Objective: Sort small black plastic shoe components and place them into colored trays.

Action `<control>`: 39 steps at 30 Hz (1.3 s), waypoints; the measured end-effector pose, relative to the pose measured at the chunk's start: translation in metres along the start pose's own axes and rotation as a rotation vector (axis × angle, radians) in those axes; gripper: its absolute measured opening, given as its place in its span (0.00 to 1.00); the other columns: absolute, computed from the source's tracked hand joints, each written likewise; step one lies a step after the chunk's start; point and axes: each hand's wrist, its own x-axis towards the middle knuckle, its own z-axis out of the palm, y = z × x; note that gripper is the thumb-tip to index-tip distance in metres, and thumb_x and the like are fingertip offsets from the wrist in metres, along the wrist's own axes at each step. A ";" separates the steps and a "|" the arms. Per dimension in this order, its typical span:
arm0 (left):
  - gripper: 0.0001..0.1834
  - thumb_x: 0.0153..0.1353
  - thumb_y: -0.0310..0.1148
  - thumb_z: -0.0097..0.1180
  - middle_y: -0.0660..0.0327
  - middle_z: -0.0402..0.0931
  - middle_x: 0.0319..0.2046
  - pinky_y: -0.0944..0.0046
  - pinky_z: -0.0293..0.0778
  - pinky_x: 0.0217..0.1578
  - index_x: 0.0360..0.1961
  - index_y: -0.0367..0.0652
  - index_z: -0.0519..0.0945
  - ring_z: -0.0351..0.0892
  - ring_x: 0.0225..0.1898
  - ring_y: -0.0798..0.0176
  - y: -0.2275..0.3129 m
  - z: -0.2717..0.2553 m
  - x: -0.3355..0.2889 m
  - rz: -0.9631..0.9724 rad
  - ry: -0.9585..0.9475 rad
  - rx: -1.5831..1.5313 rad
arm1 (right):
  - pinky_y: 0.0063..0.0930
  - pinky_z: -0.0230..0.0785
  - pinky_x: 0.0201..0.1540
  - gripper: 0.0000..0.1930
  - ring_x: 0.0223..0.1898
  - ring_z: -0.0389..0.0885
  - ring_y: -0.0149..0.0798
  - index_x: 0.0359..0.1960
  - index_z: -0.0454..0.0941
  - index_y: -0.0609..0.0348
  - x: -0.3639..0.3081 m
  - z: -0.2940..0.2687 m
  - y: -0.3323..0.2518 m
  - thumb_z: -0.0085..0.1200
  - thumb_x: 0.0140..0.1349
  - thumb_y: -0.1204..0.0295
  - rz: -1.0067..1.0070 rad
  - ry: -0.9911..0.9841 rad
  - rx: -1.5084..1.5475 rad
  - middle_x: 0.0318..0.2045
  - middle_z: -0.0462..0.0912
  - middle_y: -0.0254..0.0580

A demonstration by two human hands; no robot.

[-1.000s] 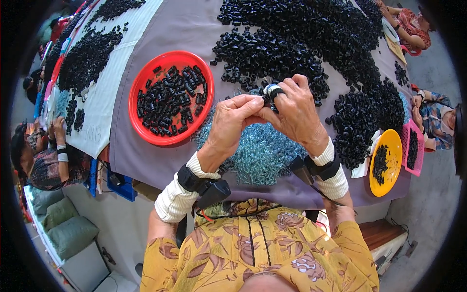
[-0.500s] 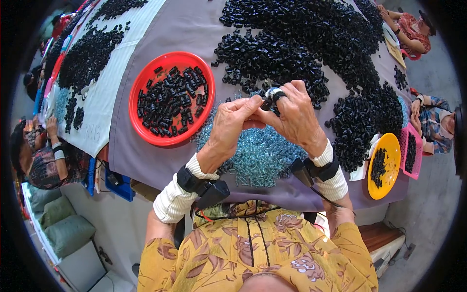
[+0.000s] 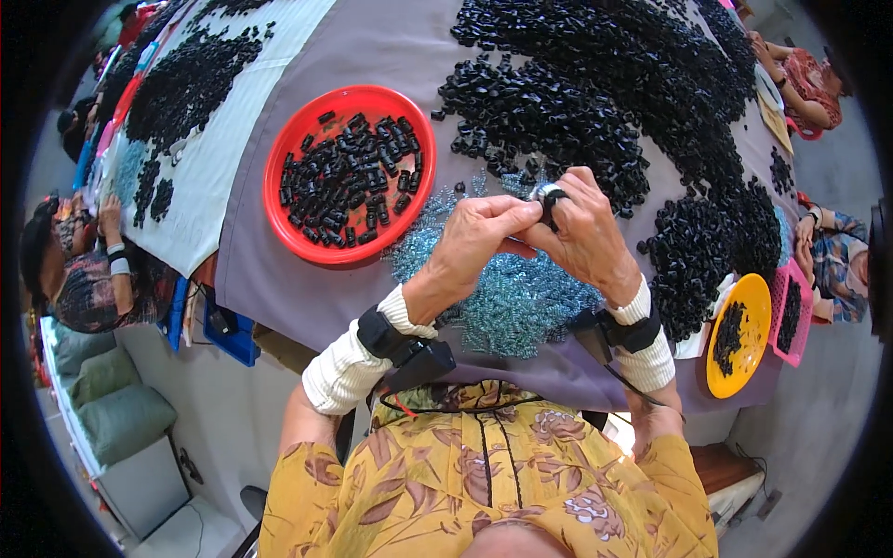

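My left hand [image 3: 473, 240] and my right hand [image 3: 590, 232] meet over the table, thumbs and forefingers pinched together. A small black plastic part shows between them half a second ago; the fingers now mostly hide it. A white and black band [image 3: 549, 193] wraps a finger of my right hand. Beneath both hands lies a heap of small shiny bluish, spring-like pieces [image 3: 521, 302]. To the left, a round red tray [image 3: 275, 212] holds many black plastic parts [image 3: 349, 181]. Beyond my hands spreads a large pile of loose black parts [image 3: 549, 112].
A yellow plate [image 3: 755, 321] with small black pieces and a pink basket [image 3: 796, 325] stand at the right. Another black pile [image 3: 693, 265] lies near them. Other people sit at the right [image 3: 842, 246] and left [image 3: 88, 279]. A grey-purple cloth [image 3: 307, 307] covers the table.
In the picture, the table things have shifted slightly right, my hands with them. My fingers stay pinched together; the black part between them has gone mostly out of sight.
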 end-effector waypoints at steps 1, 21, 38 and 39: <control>0.13 0.66 0.36 0.51 0.60 0.80 0.33 0.66 0.79 0.39 0.37 0.35 0.80 0.80 0.36 0.67 -0.001 -0.001 0.000 -0.005 -0.015 0.005 | 0.36 0.64 0.39 0.13 0.27 0.72 0.43 0.16 0.68 0.60 -0.001 0.000 0.000 0.60 0.46 0.68 0.005 -0.016 0.008 0.19 0.71 0.42; 0.21 0.66 0.50 0.52 0.62 0.77 0.25 0.67 0.77 0.30 0.33 0.40 0.78 0.77 0.26 0.68 0.012 -0.107 -0.035 0.174 0.646 -0.243 | 0.38 0.66 0.33 0.12 0.27 0.76 0.47 0.20 0.75 0.64 -0.001 0.005 0.041 0.60 0.54 0.69 0.220 -0.301 -0.156 0.23 0.76 0.45; 0.16 0.63 0.33 0.53 0.58 0.79 0.43 0.67 0.74 0.38 0.50 0.37 0.78 0.77 0.37 0.67 -0.011 -0.039 0.036 0.355 0.098 0.854 | 0.43 0.71 0.30 0.09 0.29 0.80 0.52 0.22 0.75 0.64 0.013 0.034 0.079 0.58 0.53 0.70 0.253 -0.332 -0.253 0.23 0.79 0.50; 0.16 0.62 0.31 0.54 0.53 0.77 0.45 0.63 0.73 0.40 0.50 0.37 0.78 0.78 0.37 0.61 -0.017 -0.039 0.044 0.487 0.084 0.923 | 0.43 0.71 0.31 0.09 0.29 0.80 0.52 0.23 0.75 0.63 0.014 0.036 0.079 0.59 0.53 0.70 0.227 -0.346 -0.274 0.23 0.79 0.50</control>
